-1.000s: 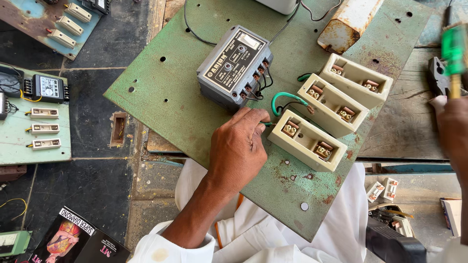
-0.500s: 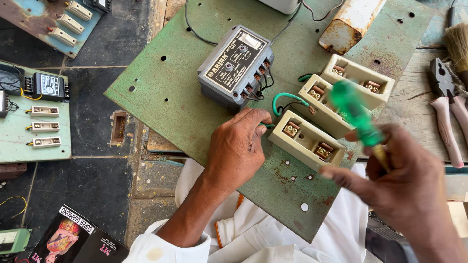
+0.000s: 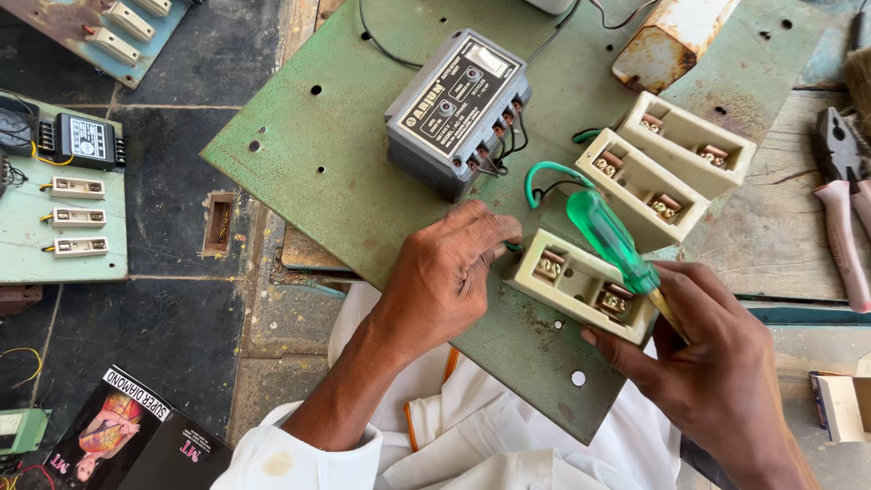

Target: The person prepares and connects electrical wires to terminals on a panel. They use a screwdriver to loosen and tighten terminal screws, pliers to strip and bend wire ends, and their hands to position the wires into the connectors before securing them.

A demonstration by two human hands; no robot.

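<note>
Left hand steadies fuse holder; right hand grips screwdriver.

The right hand covers the screwdriver's shaft and tip, so its contact point cannot be told. Left-hand fingertips hide the green wire's end. Pliers, beyond the right hand, run off the edge.

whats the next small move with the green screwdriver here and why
Probably turn the green screwdriver end for end: the right hand holds it near the shaft, with the green handle pointing up over the nearest cream fuse block, so the tip meets no brass terminal. The left hand steadies the block's left end.
</note>
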